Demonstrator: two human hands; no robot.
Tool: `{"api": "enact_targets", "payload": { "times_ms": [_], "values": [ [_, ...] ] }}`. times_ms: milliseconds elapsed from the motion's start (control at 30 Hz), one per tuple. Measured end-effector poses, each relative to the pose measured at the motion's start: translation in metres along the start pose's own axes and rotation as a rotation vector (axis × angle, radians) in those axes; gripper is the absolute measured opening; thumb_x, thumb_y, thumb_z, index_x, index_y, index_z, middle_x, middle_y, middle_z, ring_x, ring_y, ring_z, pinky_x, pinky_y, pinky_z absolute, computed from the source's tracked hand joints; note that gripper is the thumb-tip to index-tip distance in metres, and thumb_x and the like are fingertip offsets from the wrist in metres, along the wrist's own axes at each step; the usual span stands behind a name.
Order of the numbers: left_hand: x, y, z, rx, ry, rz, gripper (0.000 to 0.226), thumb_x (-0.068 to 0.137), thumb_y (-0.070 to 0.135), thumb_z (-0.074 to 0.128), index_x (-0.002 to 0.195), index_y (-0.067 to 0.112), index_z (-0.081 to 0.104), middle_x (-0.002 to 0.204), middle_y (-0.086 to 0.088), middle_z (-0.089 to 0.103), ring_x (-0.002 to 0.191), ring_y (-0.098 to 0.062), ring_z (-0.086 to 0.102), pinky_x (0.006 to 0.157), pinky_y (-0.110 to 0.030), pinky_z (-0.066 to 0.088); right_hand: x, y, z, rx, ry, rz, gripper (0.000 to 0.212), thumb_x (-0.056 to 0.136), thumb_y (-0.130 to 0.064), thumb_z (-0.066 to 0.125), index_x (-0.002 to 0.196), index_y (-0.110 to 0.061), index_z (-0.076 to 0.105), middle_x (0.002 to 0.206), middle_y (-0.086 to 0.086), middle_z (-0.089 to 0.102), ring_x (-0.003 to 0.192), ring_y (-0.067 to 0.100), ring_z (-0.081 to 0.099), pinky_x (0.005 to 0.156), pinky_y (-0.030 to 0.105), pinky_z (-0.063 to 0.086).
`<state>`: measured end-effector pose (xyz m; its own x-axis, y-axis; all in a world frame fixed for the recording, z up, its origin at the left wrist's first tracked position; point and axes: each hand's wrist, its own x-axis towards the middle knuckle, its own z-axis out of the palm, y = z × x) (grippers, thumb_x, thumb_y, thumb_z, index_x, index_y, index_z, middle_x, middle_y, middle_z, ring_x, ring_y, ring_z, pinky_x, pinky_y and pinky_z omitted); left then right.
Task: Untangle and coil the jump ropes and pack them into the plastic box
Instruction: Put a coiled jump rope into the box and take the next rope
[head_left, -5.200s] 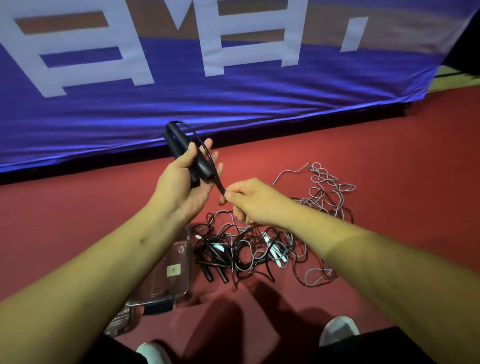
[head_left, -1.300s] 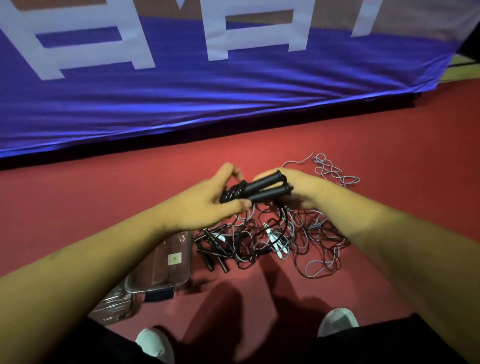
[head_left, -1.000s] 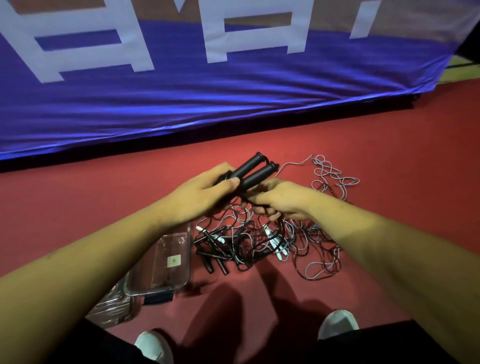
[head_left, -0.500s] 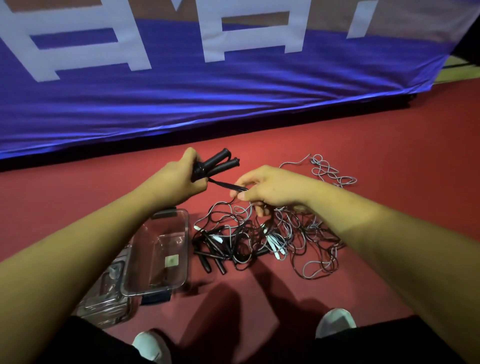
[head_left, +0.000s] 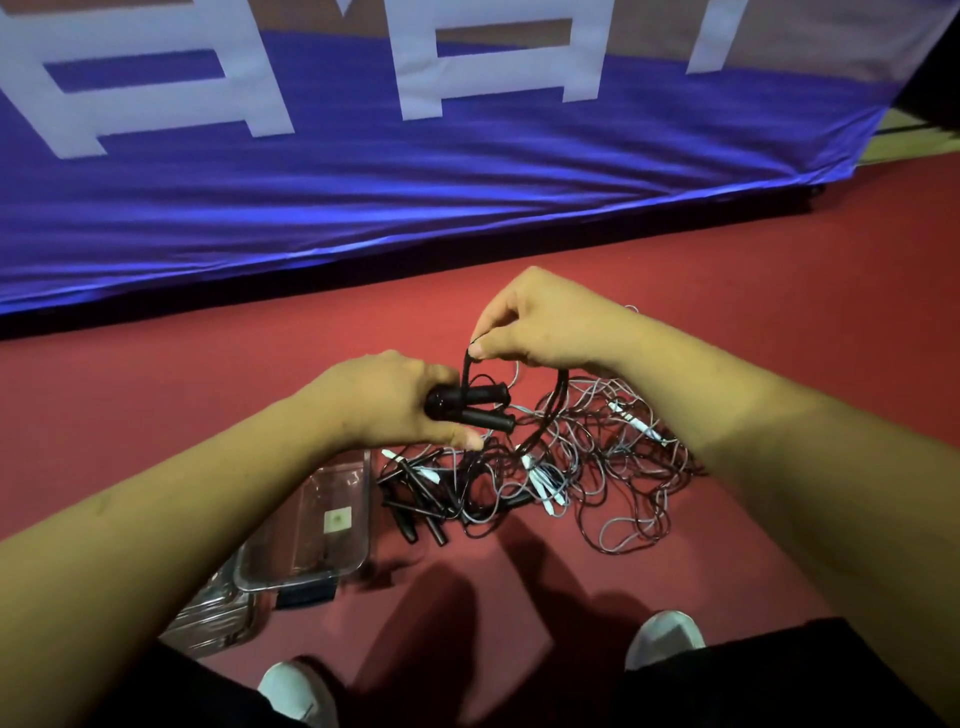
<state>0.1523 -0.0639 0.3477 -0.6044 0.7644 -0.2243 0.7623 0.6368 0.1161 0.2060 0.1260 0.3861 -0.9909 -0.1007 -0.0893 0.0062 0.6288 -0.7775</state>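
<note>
My left hand (head_left: 379, 400) grips two black jump-rope handles (head_left: 483, 413) held side by side, their ends pointing right. My right hand (head_left: 540, 325) pinches the black cord (head_left: 550, 415) of that rope just above the handles; the cord loops down to the right into the pile. A tangle of black and grey jump ropes (head_left: 597, 467) with black and white handles lies on the red floor below my hands. The clear plastic box (head_left: 306, 566) stands open on the floor left of the tangle, partly hidden by my left forearm.
A clear lid (head_left: 218, 618) lies beside the box at the lower left. A blue banner (head_left: 363, 182) hangs along the far side of the red floor (head_left: 779, 312). My white shoes (head_left: 665, 639) show at the bottom.
My left hand has swung the handles down and to the right. My right hand has lifted the cord up above the handles, forming a loop.
</note>
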Motion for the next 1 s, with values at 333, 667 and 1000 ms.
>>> {"api": "enact_targets", "payload": {
  "times_ms": [333, 667, 1000],
  "values": [
    [-0.010, 0.003, -0.005, -0.332, 0.006, 0.241, 0.021, 0.092, 0.037, 0.063, 0.100, 0.020, 0.054, 0.060, 0.000, 0.057, 0.049, -0.007, 0.048, 0.050, -0.019, 0.034, 0.007, 0.036, -0.001, 0.133, 0.031, -0.055, 0.009, 0.079, -0.017, 0.078, 0.083, -0.012, 0.073, 0.064, 0.008, 0.066, 0.051, 0.013, 0.051, 0.051, 0.025, 0.041],
    [-0.011, 0.009, -0.007, -1.228, 0.151, 0.186, 0.011, 0.089, 0.027, 0.054, 0.098, 0.028, 0.060, 0.080, -0.009, 0.058, 0.062, -0.021, 0.046, 0.053, -0.026, 0.031, 0.007, 0.057, 0.050, 0.601, 0.013, 0.136, 0.017, 0.096, -0.004, 0.052, 0.084, -0.012, 0.062, 0.053, -0.001, 0.051, 0.042, 0.007, 0.044, 0.046, 0.022, 0.033],
    [0.009, -0.033, -0.006, -0.780, 0.338, -0.194, 0.026, 0.093, 0.033, 0.065, 0.099, 0.025, 0.041, 0.077, -0.006, 0.061, 0.058, -0.018, 0.049, 0.058, -0.032, 0.039, -0.001, 0.041, 0.050, 0.286, -0.189, 0.129, 0.017, 0.096, -0.019, 0.056, 0.108, -0.010, 0.066, 0.048, -0.007, 0.045, 0.045, 0.013, 0.046, 0.049, 0.026, 0.040]
  ]
}}
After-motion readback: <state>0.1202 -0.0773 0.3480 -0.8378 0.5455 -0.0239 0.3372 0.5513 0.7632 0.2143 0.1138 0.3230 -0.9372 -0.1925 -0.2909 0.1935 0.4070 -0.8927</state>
